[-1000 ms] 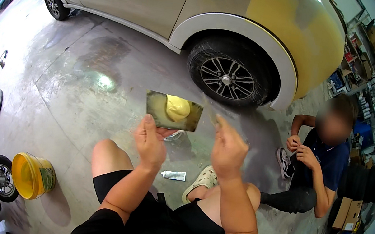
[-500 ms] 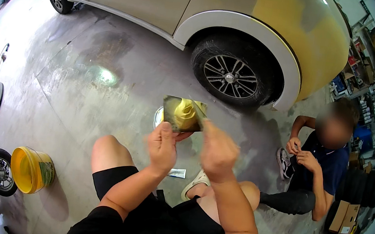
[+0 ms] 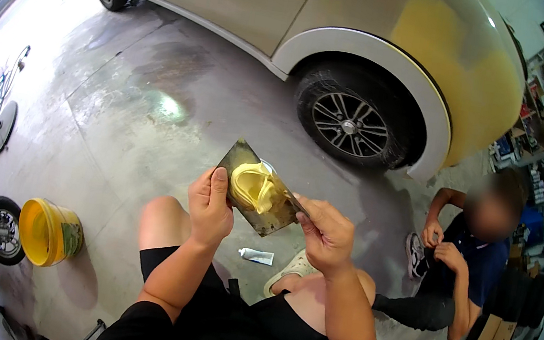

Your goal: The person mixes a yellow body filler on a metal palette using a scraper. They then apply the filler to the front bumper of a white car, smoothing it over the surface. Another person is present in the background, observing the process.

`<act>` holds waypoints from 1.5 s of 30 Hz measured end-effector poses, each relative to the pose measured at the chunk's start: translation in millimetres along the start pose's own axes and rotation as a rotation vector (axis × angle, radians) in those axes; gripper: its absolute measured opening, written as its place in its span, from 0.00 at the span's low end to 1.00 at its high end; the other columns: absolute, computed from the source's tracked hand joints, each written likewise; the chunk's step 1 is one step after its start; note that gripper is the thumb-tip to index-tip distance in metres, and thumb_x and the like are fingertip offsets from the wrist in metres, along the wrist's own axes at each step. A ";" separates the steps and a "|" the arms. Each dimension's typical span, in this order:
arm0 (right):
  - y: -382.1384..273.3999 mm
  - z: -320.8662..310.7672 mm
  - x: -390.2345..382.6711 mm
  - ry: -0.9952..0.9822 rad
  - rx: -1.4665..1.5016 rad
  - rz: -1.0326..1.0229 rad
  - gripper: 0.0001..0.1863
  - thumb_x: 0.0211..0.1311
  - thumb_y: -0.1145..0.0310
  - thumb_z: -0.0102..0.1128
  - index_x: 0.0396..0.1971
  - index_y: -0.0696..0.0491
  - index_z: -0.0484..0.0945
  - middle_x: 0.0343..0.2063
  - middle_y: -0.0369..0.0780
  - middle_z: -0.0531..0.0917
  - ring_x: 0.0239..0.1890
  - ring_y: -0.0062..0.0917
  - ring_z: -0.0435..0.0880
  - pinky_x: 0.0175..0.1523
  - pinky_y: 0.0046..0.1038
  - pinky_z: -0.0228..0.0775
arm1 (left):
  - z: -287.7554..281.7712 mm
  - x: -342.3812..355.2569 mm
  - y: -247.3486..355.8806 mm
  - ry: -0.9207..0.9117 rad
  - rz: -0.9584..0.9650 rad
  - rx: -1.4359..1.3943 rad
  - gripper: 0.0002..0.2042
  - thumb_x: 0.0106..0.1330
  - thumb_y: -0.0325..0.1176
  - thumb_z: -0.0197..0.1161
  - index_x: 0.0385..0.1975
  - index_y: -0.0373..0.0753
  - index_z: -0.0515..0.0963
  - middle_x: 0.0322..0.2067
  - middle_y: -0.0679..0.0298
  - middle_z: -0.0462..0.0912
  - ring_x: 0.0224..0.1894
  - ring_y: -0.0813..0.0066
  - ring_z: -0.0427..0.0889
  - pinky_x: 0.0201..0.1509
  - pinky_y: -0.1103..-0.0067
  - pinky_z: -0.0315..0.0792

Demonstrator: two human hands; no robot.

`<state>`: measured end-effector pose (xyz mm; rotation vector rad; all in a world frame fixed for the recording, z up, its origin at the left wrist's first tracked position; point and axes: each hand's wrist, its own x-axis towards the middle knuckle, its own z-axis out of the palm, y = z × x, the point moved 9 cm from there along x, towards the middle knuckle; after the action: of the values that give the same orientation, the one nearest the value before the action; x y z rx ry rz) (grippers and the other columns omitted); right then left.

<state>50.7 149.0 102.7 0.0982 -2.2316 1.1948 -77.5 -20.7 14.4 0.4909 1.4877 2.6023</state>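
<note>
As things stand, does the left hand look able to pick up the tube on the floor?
Probably not without freeing itself first: the left hand holds the dark board with yellow paste on it, though nothing covers the tube.

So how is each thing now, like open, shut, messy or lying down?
Left hand: gripping the board.
Board: held up, smeared.
Yellow paste: heaped and swirled on it.
Right hand: closed on the spreader.
Spreader: at the board's edge, partly hidden.
Tube: lying down.
Bucket: upright, open.
Car: doors shut, yellow-patched.
</note>
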 end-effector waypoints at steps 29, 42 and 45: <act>-70.3 44.7 249.6 -0.777 0.614 0.866 0.09 0.71 0.68 0.52 0.39 0.60 0.76 0.27 0.33 0.79 0.24 0.16 0.75 0.29 0.16 0.66 | 15.4 27.8 249.4 0.687 -0.193 -0.688 0.18 0.75 0.45 0.49 0.45 0.36 0.76 0.32 0.65 0.83 0.30 0.76 0.85 0.30 0.77 0.81; -314.2 166.0 135.7 -1.922 0.779 1.133 0.09 0.67 0.69 0.57 0.40 0.60 0.79 0.34 0.37 0.84 0.35 0.22 0.83 0.43 0.24 0.76 | 34.9 -172.8 468.5 1.106 0.155 -0.873 0.12 0.75 0.39 0.52 0.42 0.38 0.77 0.38 0.62 0.84 0.41 0.69 0.85 0.43 0.69 0.80; -392.9 188.6 144.5 -1.598 0.643 0.862 0.07 0.71 0.69 0.52 0.37 0.56 0.77 0.29 0.34 0.82 0.30 0.17 0.81 0.34 0.19 0.75 | 27.3 -230.3 491.5 1.239 0.159 -0.745 0.14 0.75 0.41 0.50 0.42 0.38 0.77 0.35 0.63 0.84 0.34 0.72 0.85 0.36 0.74 0.81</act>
<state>-25.8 -200.6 390.4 0.5396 -3.0732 3.0610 182.4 -308.8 395.0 -1.2987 0.3440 3.3799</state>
